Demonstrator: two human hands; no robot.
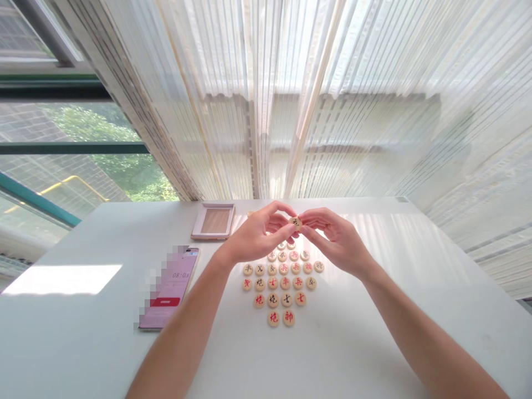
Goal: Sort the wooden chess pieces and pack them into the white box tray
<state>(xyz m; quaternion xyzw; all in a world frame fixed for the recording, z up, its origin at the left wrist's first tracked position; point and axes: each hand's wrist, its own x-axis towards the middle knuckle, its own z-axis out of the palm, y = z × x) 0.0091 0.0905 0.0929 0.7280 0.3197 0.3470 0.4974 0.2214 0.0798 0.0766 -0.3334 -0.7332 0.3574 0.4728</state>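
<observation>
Between the fingertips of both my hands is a round wooden xiangqi piece [295, 223] with a dark character on its face. My left hand [266, 228] pinches it from the left, thumb below and forefinger above. From the right, my right hand [332, 235] closes its thumb and fingers on the same piece. Below them, several xiangqi pieces [284, 269] lie flat in rows, with red or black characters, narrowing to a pair [288, 318] nearest me. My hands partly cover the far rows.
A shallow box [213, 206] with a pale rim and brown inside lies at the back left of the white table [353, 343]. Left of my left forearm is a phone [177, 288] showing a timer. Behind the table hang sheer striped curtains [274, 111], beside a window [83, 122].
</observation>
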